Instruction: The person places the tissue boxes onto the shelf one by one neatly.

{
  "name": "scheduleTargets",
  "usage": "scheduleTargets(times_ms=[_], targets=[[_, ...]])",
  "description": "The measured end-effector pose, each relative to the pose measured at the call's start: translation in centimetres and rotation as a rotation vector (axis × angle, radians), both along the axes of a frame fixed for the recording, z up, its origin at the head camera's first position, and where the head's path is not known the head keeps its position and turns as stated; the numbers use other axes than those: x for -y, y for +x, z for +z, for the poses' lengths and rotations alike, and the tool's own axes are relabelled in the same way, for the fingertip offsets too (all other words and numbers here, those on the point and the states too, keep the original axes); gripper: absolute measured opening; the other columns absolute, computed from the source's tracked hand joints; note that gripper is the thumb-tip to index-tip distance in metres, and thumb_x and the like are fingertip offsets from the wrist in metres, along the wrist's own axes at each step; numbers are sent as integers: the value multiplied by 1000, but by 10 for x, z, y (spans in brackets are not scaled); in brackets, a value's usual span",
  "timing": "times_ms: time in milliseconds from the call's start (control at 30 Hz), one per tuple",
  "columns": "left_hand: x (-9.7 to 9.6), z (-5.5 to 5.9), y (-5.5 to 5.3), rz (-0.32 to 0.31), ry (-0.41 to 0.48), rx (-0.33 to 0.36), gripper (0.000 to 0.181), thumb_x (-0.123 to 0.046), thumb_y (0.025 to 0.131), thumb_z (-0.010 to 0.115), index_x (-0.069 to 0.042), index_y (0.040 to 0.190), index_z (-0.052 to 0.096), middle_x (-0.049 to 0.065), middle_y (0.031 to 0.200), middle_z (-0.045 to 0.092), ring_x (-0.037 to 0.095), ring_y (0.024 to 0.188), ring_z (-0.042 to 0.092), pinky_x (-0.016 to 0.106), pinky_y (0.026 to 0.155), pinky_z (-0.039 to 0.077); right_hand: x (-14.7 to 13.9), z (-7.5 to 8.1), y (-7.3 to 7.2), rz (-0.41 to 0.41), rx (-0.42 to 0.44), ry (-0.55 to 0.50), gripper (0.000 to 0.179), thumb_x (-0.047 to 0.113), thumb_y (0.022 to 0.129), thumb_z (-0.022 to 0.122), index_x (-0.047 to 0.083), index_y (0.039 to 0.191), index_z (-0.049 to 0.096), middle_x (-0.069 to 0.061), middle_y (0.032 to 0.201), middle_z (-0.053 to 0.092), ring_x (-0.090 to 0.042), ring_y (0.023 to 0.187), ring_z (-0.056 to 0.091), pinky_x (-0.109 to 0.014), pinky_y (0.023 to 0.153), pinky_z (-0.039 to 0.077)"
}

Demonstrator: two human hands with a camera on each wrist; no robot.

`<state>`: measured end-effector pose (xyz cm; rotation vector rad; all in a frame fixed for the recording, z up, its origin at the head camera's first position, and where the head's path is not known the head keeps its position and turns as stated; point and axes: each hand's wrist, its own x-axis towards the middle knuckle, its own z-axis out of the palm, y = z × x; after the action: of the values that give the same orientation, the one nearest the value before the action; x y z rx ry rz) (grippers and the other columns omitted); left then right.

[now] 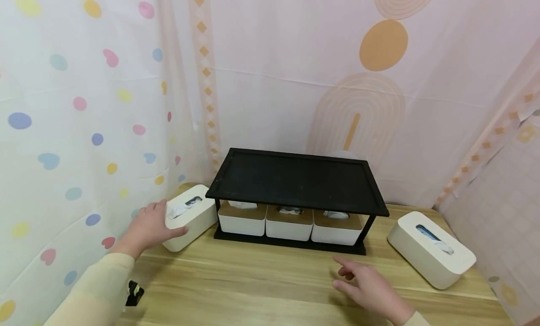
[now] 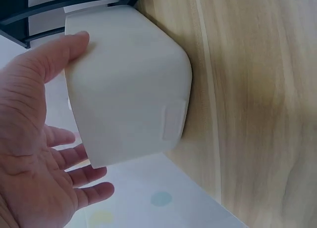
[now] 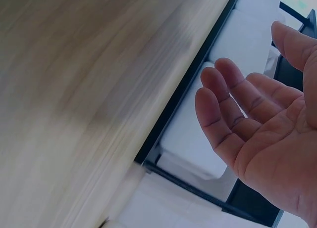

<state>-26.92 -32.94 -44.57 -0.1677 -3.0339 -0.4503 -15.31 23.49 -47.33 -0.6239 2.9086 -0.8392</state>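
Left hand point(image 1: 149, 226) spread loosely at near end of left white tissue box point(image 1: 198, 225), firm hold: can't tell | box on wooden table point(image 1: 253, 281), left of black rack point(image 1: 295, 181) | right hand point(image 1: 371, 287) apart, empty | best: press opposite walls evenly (rack corner's close)

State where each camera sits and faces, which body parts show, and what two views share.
Head: on the head, facing forward-down at a black rack; left hand, right hand, sleeves show.
Left wrist: worn there, facing a tissue box; left hand shows.
Right wrist: worn there, facing table and rack; right hand shows.
Head and left wrist share that box.
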Motion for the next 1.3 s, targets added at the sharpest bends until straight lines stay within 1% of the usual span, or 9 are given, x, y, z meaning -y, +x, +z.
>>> scheduleTargets(times_ms=[267,467,567,667,800,900,1067,1200,1300], targets=[[-6,3,18,28,-5,18,128,-70,76,85,21,150,33,48,134,48,56,113,52,70,93,51,14,1,-2,21,43,-43,62,42,100,76,4,147,63,-6,113,80,-18,99,75,-33,82,62],[-5,13,33,-4,-15,43,131,-64,72,90,21,152,30,48,134,47,58,114,50,69,92,51,15,-1,-3,24,62,-45,62,41,100,76,3,147,63,-5,113,80,-17,98,75,-32,82,62],[1,21,39,-19,-27,103,136,-61,68,94,19,156,27,48,141,44,63,121,47,79,91,47,16,-1,-3,27,57,-45,62,41,100,76,3,147,63,-5,113,80,-17,98,75,-33,82,62],[10,25,42,-25,-74,175,140,-62,64,95,16,158,25,46,146,42,66,124,45,88,82,43,17,-1,-3,32,61,-43,62,41,100,75,3,147,62,-5,112,80,-16,98,75,-34,83,62],[14,26,42,-3,-75,242,134,-77,77,80,13,160,25,48,150,37,71,130,41,93,79,36,20,1,-3,36,79,-36,62,41,100,75,3,148,62,-5,113,80,-17,98,75,-34,83,63],[9,25,40,5,-28,216,130,-82,85,67,15,160,24,50,153,35,73,135,38,93,90,34,21,2,-4,36,84,-29,62,42,100,75,4,148,62,-4,113,80,-17,98,74,-34,83,62],[2,21,36,-26,-19,103,131,-76,81,77,18,156,27,49,143,49,66,127,50,75,100,47,26,3,-5,45,72,-25,62,42,101,75,4,148,62,-4,113,80,-18,100,75,-33,83,62],[3,23,36,-21,-18,113,131,-69,77,84,20,155,27,49,141,51,67,126,50,75,100,47,32,3,-7,61,73,-38,63,42,101,74,3,149,61,-5,114,80,-20,101,75,-33,84,62],[6,26,37,-34,-20,147,129,-63,73,89,19,154,30,44,139,54,62,121,55,77,94,48,36,3,-7,71,78,-44,62,40,101,74,2,148,61,-6,115,79,-20,102,74,-33,84,62]])
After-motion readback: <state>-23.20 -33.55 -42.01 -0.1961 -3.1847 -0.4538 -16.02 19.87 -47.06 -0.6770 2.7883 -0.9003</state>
